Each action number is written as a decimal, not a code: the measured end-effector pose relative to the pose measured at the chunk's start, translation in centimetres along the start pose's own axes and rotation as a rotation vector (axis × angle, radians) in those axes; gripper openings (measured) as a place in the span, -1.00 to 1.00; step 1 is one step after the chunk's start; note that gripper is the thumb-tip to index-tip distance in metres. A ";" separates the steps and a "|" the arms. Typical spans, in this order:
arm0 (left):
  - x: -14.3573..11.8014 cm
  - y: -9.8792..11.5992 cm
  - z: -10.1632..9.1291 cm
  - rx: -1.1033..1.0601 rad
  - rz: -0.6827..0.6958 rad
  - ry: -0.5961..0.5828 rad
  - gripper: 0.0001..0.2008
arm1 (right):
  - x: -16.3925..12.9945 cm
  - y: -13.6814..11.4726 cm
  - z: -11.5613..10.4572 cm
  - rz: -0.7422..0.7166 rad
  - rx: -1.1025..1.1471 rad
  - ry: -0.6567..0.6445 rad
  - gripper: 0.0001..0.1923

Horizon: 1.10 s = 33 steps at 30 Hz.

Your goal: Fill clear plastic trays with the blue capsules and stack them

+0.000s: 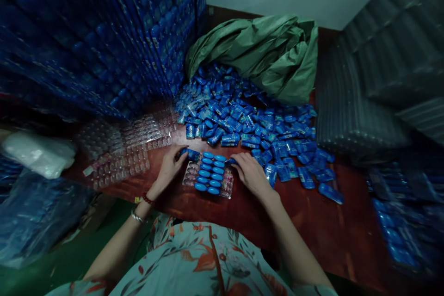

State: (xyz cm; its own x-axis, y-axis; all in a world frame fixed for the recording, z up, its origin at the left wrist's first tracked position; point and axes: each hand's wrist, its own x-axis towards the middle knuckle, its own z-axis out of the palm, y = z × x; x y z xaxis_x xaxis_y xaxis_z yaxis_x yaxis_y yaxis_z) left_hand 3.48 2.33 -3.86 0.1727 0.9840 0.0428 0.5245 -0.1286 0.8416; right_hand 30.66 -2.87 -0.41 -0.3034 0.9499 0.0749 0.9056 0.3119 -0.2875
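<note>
In front of my body lies a clear plastic tray (191,174) with moulded oval hollows. Two columns of glossy blue oval pieces (212,176) stand in its middle, while the hollows at both sides show bare. At the tray's upper left corner my left hand (170,165) is closed, fingers and thumb on a small blue packet (190,154). My right hand (252,172) is by the upper right corner, fingers bent and pinching another small blue piece (229,161), mostly hidden by the fingertips. Beyond both hands spreads a heap of blue printed packets (236,113).
A crumpled green sack (263,51) lies behind the heap. Clear trays (121,162) rest on the table's left. Tall stacks of filled blue trays (138,32) rise at left, grey stacked trays (360,83) at right. A white bag (40,152) sits far left.
</note>
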 end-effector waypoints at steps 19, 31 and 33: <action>1.3 -2.1 -1.4 0.555 0.416 -0.150 -0.54 | 0.3 0.1 0.9 0.040 0.038 0.038 -0.66; 2.9 -2.6 -0.2 0.449 0.435 -0.231 -0.60 | 0.8 -0.1 1.1 0.051 0.096 0.065 -0.68; 2.7 -2.0 -0.4 0.348 0.398 -0.171 -0.67 | 0.8 -0.1 1.1 0.066 0.086 0.050 -0.68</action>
State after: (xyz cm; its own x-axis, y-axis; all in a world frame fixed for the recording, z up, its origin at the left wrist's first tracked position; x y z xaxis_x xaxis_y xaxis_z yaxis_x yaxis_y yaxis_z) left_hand 2.54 5.26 -5.18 0.5311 0.8211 0.2090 0.6306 -0.5478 0.5497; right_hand 30.02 -2.19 -1.38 -0.2272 0.9687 0.0998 0.8937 0.2481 -0.3739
